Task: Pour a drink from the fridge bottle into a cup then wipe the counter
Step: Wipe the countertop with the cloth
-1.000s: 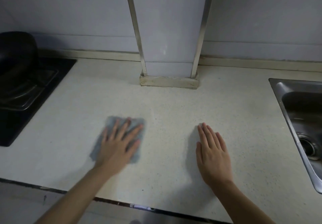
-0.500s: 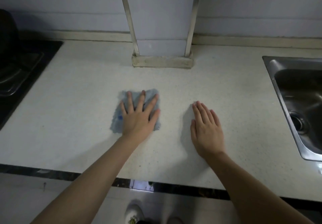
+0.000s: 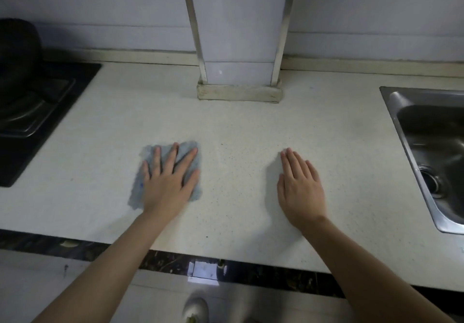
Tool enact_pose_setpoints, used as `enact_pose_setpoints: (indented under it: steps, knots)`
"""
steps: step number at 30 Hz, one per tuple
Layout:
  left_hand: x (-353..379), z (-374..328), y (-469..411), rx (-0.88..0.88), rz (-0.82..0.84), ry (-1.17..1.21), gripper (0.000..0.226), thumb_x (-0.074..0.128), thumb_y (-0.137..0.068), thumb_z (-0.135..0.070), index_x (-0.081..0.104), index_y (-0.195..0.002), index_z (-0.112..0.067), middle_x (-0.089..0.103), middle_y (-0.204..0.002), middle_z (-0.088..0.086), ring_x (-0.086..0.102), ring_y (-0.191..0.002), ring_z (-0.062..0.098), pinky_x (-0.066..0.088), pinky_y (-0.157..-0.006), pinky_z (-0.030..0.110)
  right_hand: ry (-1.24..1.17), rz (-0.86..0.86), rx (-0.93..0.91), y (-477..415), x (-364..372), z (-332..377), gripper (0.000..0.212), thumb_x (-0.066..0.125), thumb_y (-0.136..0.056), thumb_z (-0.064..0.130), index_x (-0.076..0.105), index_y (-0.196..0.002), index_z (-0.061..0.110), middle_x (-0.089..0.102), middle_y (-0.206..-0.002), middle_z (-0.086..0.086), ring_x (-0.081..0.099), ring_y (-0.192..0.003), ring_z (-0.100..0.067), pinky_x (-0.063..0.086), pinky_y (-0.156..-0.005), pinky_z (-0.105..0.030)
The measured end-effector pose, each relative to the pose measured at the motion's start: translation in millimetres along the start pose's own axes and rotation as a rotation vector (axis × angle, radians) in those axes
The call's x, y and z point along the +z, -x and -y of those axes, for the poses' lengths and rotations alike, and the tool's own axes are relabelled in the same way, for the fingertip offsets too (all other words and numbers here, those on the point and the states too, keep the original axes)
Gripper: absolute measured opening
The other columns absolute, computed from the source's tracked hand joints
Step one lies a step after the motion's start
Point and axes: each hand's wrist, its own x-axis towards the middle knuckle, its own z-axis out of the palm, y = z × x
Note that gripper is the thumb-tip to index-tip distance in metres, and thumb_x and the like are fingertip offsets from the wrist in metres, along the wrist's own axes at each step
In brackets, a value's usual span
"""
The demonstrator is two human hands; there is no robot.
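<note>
The left hand (image 3: 168, 182) lies flat on a grey-blue cloth (image 3: 136, 189) just left of the middle of the frame. Its fingers are spread wide and straight, pressing the cloth down onto the pale speckled counter (image 3: 238, 127) without curling round it. The cloth's edges show past the fingertips at the top and past the palm on the lower left. To the right of centre, well apart from the cloth, the right hand (image 3: 300, 184) rests palm down on the bare counter with its fingers straight and held close together, gripping nothing. Both forearms reach up from the bottom corners of the frame. At the right edge the steel sink (image 3: 391, 106) is set into the counter, its drain visible low in the basin. At the left edge sits a black stove (image 3: 37, 111) with a dark pot (image 3: 17, 44) on it in the upper left. A tiled column (image 3: 238, 34) with metal corner strips rises from the back of the counter at top centre. A light shoe (image 3: 195, 310) shows on the floor at the bottom.
</note>
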Motion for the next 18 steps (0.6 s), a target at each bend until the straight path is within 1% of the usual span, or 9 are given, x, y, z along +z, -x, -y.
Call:
enact_pose_setpoints:
  steps: [2,3,5,6,9,11,14,16,18]
  knots:
    - [-1.7,-20.8,-8.5,-0.058,0.038,0.029,0.071,-0.017,-0.088,-0.066,-0.006,-0.154,-0.045,-0.004,-0.166,-0.002,-0.009,-0.151,0.035,-0.001,-0.12,0.058,0.065,0.011,-0.012,-1.4,-5.4,1.9,0.057,0.021,-0.098,0.03,0.028,-0.148,0.003,0.033,-0.152,-0.013,0.029,-0.142,-0.026,0.029,-0.115,-0.043]
    - [-3.6,-31.8,-8.5,-0.039,0.046,0.048,0.074,-0.021,-0.085,-0.067,-0.008,-0.154,-0.044,-0.008,-0.166,-0.002,-0.013,-0.151,0.035,-0.004,-0.12,0.057,0.077,0.012,-0.015,-3.4,-9.3,3.6,0.055,0.023,-0.098,0.028,0.03,-0.147,0.002,0.037,-0.15,-0.014,0.034,-0.138,-0.027,0.032,-0.113,-0.044]
    - [-8.3,-50.0,0.1,0.082,0.032,0.058,0.076,-0.027,-0.083,-0.067,-0.009,-0.153,-0.044,-0.006,-0.166,-0.002,-0.015,-0.15,0.033,-0.006,-0.121,0.056,0.072,0.007,-0.014,-8.5,-17.3,10.2,0.054,0.028,-0.098,0.028,0.029,-0.147,0.006,0.037,-0.15,-0.014,0.039,-0.134,-0.028,0.034,-0.111,-0.043]
    - [-9.7,-53.9,7.6,0.164,0.025,0.056,0.074,-0.026,-0.085,-0.067,-0.008,-0.153,-0.044,-0.004,-0.166,-0.003,-0.015,-0.151,0.032,-0.005,-0.121,0.056,0.07,-0.006,-0.02,-11.1,-20.3,16.5,0.056,0.03,-0.098,0.029,0.025,-0.149,0.009,0.033,-0.152,-0.014,0.038,-0.134,-0.028,0.034,-0.111,-0.043]
    - [-4.7,-41.8,31.6,0.445,0.02,0.065,0.059,0.0,-0.098,-0.066,0.006,-0.154,-0.047,0.004,-0.166,-0.008,-0.01,-0.152,0.027,0.003,-0.12,0.058,0.037,-0.019,-0.031,-17.4,-22.9,44.5,0.062,0.034,-0.098,0.031,0.009,-0.153,0.018,0.014,-0.159,-0.01,0.027,-0.142,-0.027,0.029,-0.115,-0.044]
    - [1.7,-19.0,42.7,0.568,-0.019,0.024,0.052,0.016,-0.103,-0.06,0.013,-0.154,-0.048,0.01,-0.166,-0.008,-0.001,-0.153,0.025,0.01,-0.119,0.058,0.017,-0.006,-0.051,-17.7,-20.5,68.1,0.062,0.031,-0.099,0.031,0.003,-0.153,0.021,0.005,-0.161,-0.007,0.016,-0.146,-0.026,0.023,-0.117,-0.044]
    - [4.6,18.6,48.3,0.571,-0.04,0.023,0.048,0.023,-0.106,-0.053,0.016,-0.153,-0.049,0.015,-0.165,-0.009,0.005,-0.153,0.024,0.015,-0.119,0.057,0.022,0.01,-0.092,-18.3,-14.7,108.8,0.059,0.028,-0.1,0.033,0.004,-0.153,0.021,0.004,-0.161,-0.007,0.009,-0.147,-0.026,0.016,-0.119,-0.045]
    - [2.6,44.1,48.9,0.535,-0.031,0.034,0.047,0.022,-0.106,-0.05,0.019,-0.153,-0.048,0.017,-0.164,-0.009,0.005,-0.153,0.024,0.015,-0.118,0.058,0.013,0.02,-0.104,-20.2,-10.7,139.1,0.058,0.027,-0.101,0.034,0.007,-0.153,0.02,0.007,-0.161,-0.007,0.007,-0.148,-0.026,0.015,-0.119,-0.046]
    - [0.9,75.2,50.8,0.489,-0.018,0.026,0.048,0.019,-0.106,-0.05,0.015,-0.153,-0.048,0.015,-0.165,-0.009,0.003,-0.153,0.023,0.012,-0.119,0.058,0.02,0.032,-0.113,-21.2,-3.9,169.8,0.057,0.025,-0.101,0.036,0.008,-0.153,0.019,0.008,-0.16,-0.007,0.006,-0.148,-0.027,0.014,-0.119,-0.046]
